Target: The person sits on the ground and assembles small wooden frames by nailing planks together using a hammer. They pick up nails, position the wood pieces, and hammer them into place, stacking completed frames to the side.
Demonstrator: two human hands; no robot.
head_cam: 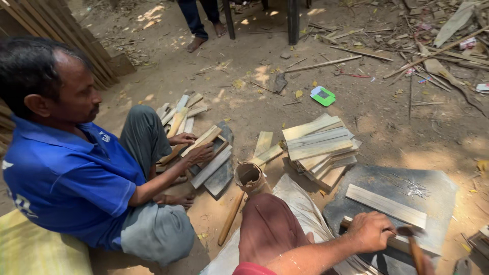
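Clad over the knee in dull maroon cloth (267,229), plain, softly creased, loose like a wrapped lower garment. Edged at the very bottom of the view by a sliver of brighter red fabric (249,269), seemingly the hem of a short sleeve or shirt. Bare from that red edge along the lean forearm (316,252) down to the left hand (372,231).

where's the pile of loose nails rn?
In the head view, the small pile of thin metal nails lies at right on the dark flat stone slab, just beyond the pale wooden slat and above the person's hand.
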